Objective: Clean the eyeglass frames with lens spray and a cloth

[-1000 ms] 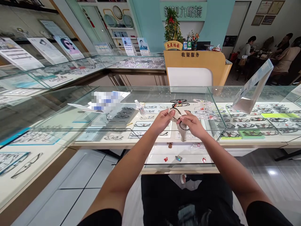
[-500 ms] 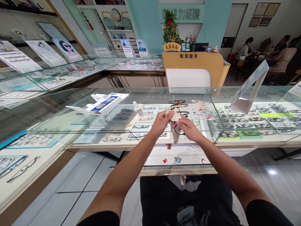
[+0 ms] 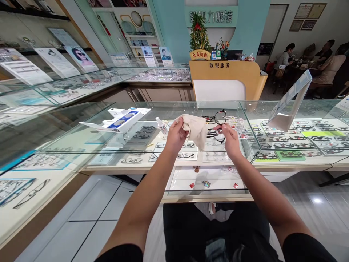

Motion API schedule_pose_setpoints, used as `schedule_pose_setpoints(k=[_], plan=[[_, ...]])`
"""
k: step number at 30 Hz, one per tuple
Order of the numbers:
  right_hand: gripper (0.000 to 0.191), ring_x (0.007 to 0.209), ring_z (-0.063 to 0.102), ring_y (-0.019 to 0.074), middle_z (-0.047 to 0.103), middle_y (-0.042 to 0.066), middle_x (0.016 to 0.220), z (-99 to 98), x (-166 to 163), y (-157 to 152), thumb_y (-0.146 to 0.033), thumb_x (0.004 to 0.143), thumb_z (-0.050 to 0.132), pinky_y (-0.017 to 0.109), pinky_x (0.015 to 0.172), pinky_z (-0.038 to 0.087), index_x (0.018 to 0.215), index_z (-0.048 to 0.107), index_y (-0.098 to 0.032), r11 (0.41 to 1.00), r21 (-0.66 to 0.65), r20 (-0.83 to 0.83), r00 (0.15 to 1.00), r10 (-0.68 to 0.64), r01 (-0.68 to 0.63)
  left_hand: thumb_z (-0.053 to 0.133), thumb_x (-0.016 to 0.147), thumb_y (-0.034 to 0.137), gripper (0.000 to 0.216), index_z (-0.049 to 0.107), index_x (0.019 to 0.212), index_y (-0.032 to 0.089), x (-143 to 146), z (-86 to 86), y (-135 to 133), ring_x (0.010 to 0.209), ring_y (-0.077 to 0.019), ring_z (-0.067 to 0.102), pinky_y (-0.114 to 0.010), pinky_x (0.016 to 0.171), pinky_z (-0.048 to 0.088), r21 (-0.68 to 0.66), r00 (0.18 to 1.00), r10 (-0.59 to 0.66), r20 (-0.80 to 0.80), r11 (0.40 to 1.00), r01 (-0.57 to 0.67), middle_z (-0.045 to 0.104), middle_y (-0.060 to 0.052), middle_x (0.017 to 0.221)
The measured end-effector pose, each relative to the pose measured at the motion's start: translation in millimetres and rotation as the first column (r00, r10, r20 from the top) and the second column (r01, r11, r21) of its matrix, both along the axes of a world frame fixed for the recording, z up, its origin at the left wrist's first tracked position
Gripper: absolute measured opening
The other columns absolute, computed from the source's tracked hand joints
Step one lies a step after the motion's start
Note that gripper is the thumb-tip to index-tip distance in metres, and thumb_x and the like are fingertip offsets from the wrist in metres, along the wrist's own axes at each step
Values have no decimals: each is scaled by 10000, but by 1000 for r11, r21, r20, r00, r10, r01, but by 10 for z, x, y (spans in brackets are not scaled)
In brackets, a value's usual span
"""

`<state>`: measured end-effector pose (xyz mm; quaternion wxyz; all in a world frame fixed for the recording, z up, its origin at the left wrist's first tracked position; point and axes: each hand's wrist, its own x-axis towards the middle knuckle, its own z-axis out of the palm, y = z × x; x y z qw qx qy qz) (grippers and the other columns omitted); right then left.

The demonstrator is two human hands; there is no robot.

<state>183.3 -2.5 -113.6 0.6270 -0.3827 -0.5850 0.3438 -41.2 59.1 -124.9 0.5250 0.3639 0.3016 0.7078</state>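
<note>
My left hand (image 3: 176,134) pinches a cream cleaning cloth (image 3: 196,131), which hangs down loosely to the right of my fingers. In my right hand (image 3: 230,137) is a pair of black-rimmed glasses (image 3: 220,117), gripped near the middle of the frame. The glasses are turned on end, one round lens above my fingers and the other below, with the temples pointing left toward the cloth. Both hands are raised over the glass display counter (image 3: 131,148). A small white spray bottle (image 3: 162,126) stands to the left of my left hand.
An open white and blue box (image 3: 124,122) lies on the counter at left. A folded display card (image 3: 290,102) stands at right. Many eyeglass frames lie under the glass. An open drawer (image 3: 180,178) holds small red packets. Beyond are a wooden cashier desk (image 3: 226,72) and several seated people.
My hands have moved apart. The cloth has come off the glasses and hangs from my left hand, while my right hand has lifted the glasses up and to the right.
</note>
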Motion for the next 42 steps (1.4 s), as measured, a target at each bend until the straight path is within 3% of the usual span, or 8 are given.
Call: schedule_pose_setpoints(k=[3,9,15,19,24,27,32,42], plan=[[619,960,592,236,648,61,954,-2,9,16,-809,988,553,419,973,528,829,794,-262,999,10,-13,999,-36,36,944,828,440,335,710,965,244,-131,-17,87,762,-123,747,-234,678,546,41,994,106,-4,994,-106,759,36,844],[623,941,613,231,660,47,901,15,-28,-16,-811,988,561,426,985,515,828,799,-258,998,54,1,1000,-22,22,786,906,320,229,757,1132,303,-297,-102,221,1233,-226,775,-294,871,596,16,943,289,-164,957,-291,808,-37,1223],[660,957,620,230,670,51,922,36,-16,-42,-808,1028,478,414,992,517,890,798,-247,997,71,99,995,-12,5,655,964,223,313,691,1275,226,-295,-218,311,1221,-269,760,-403,984,601,-159,901,229,-368,939,-304,773,-121,1338],[674,972,627,238,661,60,937,58,-15,-68,-819,1030,467,421,1007,517,888,793,-246,997,82,130,991,-5,-6,714,880,222,336,677,1211,179,-285,-317,269,1304,-377,690,-616,1210,480,-43,622,288,-728,886,-461,749,-196,1280],[726,991,633,250,681,66,949,96,-3,-104,-866,1013,435,435,1028,513,856,784,-249,997,80,161,987,-3,-10,833,763,295,751,594,1466,179,-217,-331,104,1709,-491,150,-727,1379,70,170,388,425,-818,822,-543,328,-261,1787],[734,952,634,249,659,61,894,128,24,-122,-882,995,456,436,996,523,812,780,-249,996,71,159,986,39,-51,794,844,473,888,471,1626,202,-103,-232,-49,1731,-468,94,-706,1383,56,312,317,496,-808,817,-485,228,-234,1850],[659,865,631,227,659,50,843,200,117,-126,-812,989,555,422,933,526,725,759,-244,975,-20,217,951,219,-220,748,832,743,974,528,1606,193,129,-77,-317,1695,-437,278,-594,1380,190,577,341,602,-722,796,-183,459,-220,1753],[582,740,618,199,648,21,722,325,250,-215,-698,1006,595,382,796,505,665,732,-246,920,-100,340,856,389,-379,795,851,717,704,759,1363,235,314,-98,-536,1327,-408,668,-508,1207,359,649,356,597,-719,760,36,808,-161,1314]])
